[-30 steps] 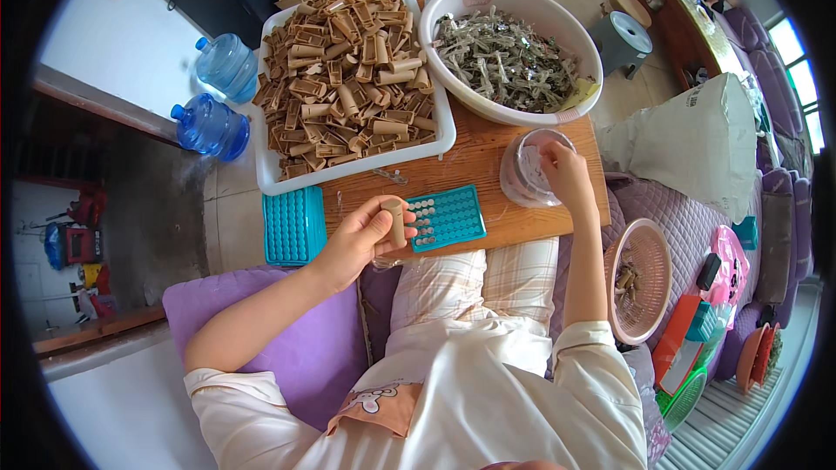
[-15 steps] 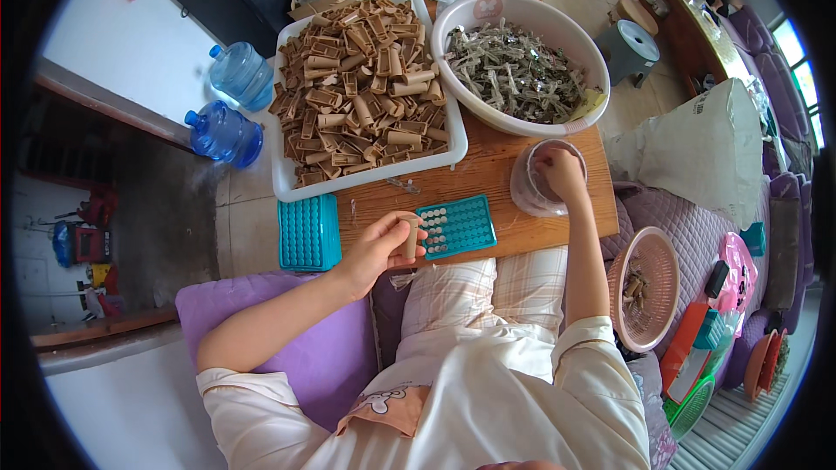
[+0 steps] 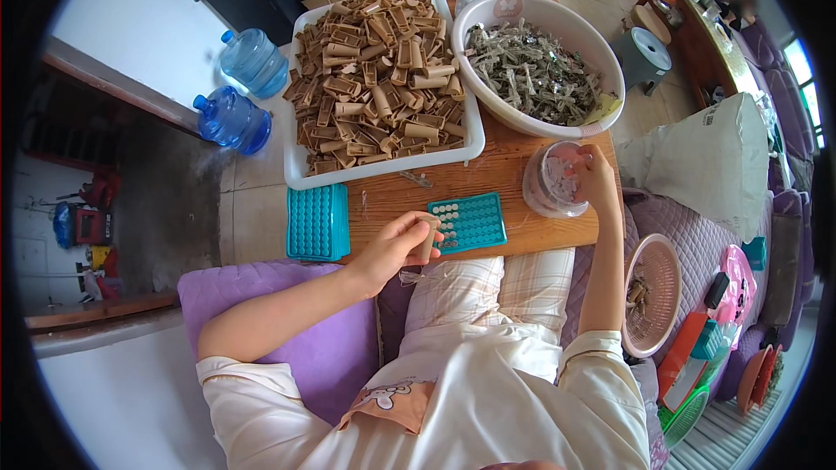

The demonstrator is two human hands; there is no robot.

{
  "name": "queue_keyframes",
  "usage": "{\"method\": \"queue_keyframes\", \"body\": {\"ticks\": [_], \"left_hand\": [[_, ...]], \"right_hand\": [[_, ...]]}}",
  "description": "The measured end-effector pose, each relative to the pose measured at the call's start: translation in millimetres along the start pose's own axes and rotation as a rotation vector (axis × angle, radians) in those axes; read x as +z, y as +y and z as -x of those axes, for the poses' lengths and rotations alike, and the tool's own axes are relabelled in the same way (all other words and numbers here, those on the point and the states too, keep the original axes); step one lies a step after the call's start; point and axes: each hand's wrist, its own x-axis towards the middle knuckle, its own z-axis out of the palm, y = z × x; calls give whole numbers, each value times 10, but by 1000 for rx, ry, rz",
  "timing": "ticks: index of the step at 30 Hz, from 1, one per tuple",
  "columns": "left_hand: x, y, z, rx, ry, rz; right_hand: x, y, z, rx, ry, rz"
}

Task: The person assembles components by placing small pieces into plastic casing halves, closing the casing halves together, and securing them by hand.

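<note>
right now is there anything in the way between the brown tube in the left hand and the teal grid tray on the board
Nothing visible. The left hand holds the brown tube right at the near left edge of the teal grid tray, with only bare wooden board around. The right hand is off at the clear container.

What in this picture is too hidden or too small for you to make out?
- Head view: the small tan roll in the left hand is mostly covered by the fingers.
- Contents of the clear tub under the right hand are blurred.
- Grey bits in the white bowl are too small to identify.
- The pink basket is partly hidden by the right forearm.
</note>
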Motion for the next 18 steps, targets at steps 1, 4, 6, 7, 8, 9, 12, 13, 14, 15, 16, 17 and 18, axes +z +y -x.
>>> {"method": "queue_keyframes", "body": {"ticks": [1, 4, 6, 7, 8, 9, 12, 13, 14, 15, 16, 17, 18], "left_hand": [[0, -1, 11, -16, 0, 16], [-52, -38, -3, -43, -62, 186], [-76, -41, -5, -117, -78, 321], [-55, -38, -12, -147, -65, 353], [-46, -33, -23, -156, -65, 359], [-48, -30, -29, -166, -64, 365], [-99, -47, -32, -171, -103, 379], [-61, -35, -34, -192, -51, 396], [-72, -41, -35, -183, -79, 376], [-98, -56, -32, -174, -102, 358], [-73, -30, -17, -186, -81, 357], [-62, -35, -21, -184, -75, 358], [-57, -46, -27, -193, -56, 368]], "right_hand": [[-23, -73, 9, 79, -37, -20], [-19, -211, 57, 169, -98, -79], [69, -236, 114, 181, -123, -119], [138, -247, 164, 104, -115, -195], [212, -274, 214, 27, -106, -273], [283, -343, 275, 28, -112, -273], [493, -837, 499, -12, -218, -285], [571, -1025, 584, -52, -252, -213], [669, -1127, 665, -22, -347, -325], [780, -1220, 739, 7, -447, -439], [841, -1365, 816, -42, -493, -447], [878, -1499, 881, -92, -541, -457], [910, -1567, 920, -135, -568, -477]]}}
